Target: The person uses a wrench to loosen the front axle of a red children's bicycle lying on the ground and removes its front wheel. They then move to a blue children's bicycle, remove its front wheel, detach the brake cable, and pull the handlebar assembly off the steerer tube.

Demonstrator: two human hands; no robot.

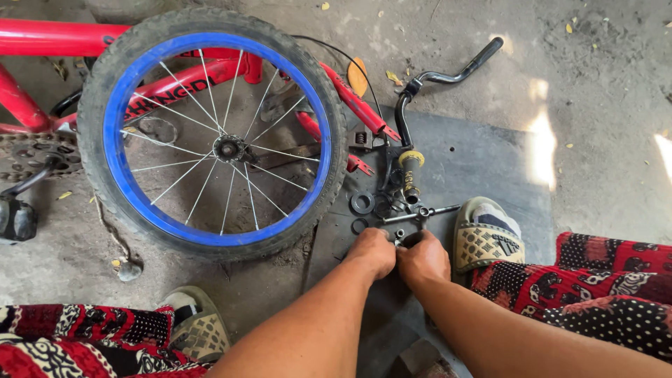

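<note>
Down on the dark rubber mat (476, 150), both hands meet just below a scatter of small black metal rings and nuts (371, 206). The left hand (371, 252) and the right hand (422, 260) touch at the knuckles, their fingers curled in and pressed together around a small metal part (400, 236) that is mostly hidden between them; what kind of part it is cannot be told. Just above the hands on the mat lies a thin steel rod with a nut on it (420, 212), and above that a black curved handlebar with a yellow-collared stem (413, 126). Left of the mat, a small bicycle wheel with a blue rim, silver spokes and a worn black tyre (210, 133) lies over a red bicycle frame (56, 42) on the concrete floor. At the mat's right edge rests a foot in a beige sandal (484, 234); another sandalled foot (196, 325) sits left of the mat, below the wheel.
</note>
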